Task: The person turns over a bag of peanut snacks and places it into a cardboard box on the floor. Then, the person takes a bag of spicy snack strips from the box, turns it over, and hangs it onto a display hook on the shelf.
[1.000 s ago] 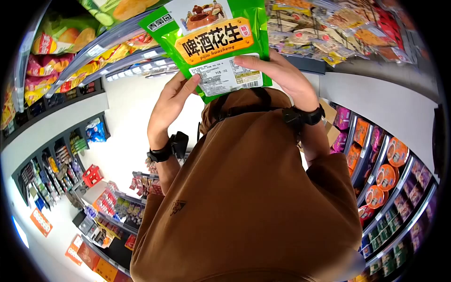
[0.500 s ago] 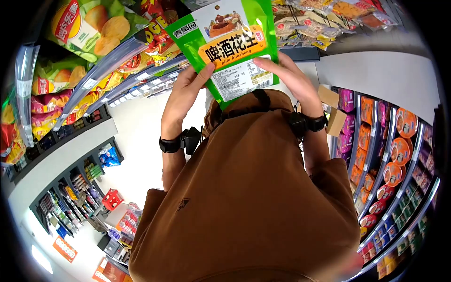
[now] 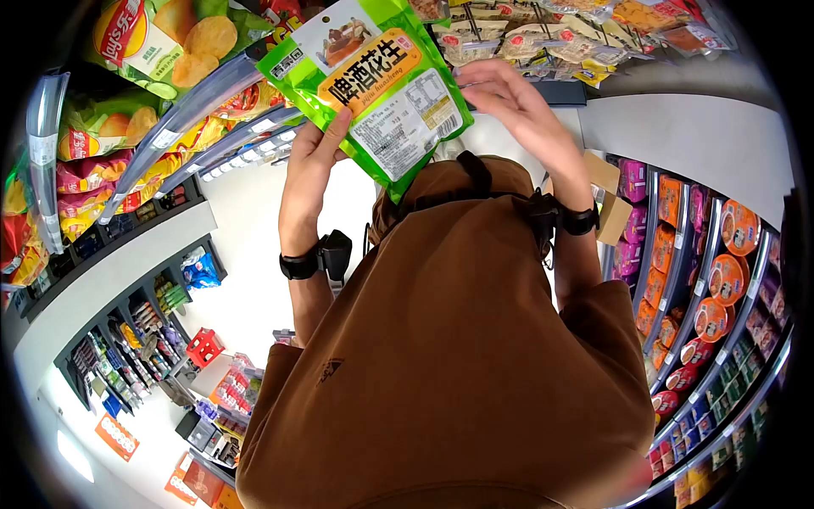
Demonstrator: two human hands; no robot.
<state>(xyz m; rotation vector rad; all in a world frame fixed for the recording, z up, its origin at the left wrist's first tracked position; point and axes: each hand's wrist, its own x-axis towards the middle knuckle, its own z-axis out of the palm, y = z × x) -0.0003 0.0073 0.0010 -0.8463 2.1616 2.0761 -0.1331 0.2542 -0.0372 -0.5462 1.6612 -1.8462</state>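
Observation:
My left hand (image 3: 315,161) grips a green bag of peanuts (image 3: 394,127) by its lower left edge, thumb across the front. The bag is tilted to the left and carries an orange label reading "pijiu huasheng" and a white printed panel with a barcode. Just off the bag's right edge is my right hand (image 3: 521,110), its fingers stretched out with nothing visible in them. Whether a fingertip still brushes the bag, I cannot tell. Both wrists wear black straps with small devices.
Shelves of potato chip bags (image 3: 174,42) stand at the left. Packaged snacks (image 3: 543,42) hang at the top right above a grey shelf edge (image 3: 678,127). Instant noodle bowls (image 3: 727,278) line the right shelves. Beside my right arm is an open cardboard box (image 3: 606,199). A red basket (image 3: 203,347) sits lower left.
The bag has moved left and tilted further in my left hand. My right hand has let go of its right side, and its fingers have drawn back from the front.

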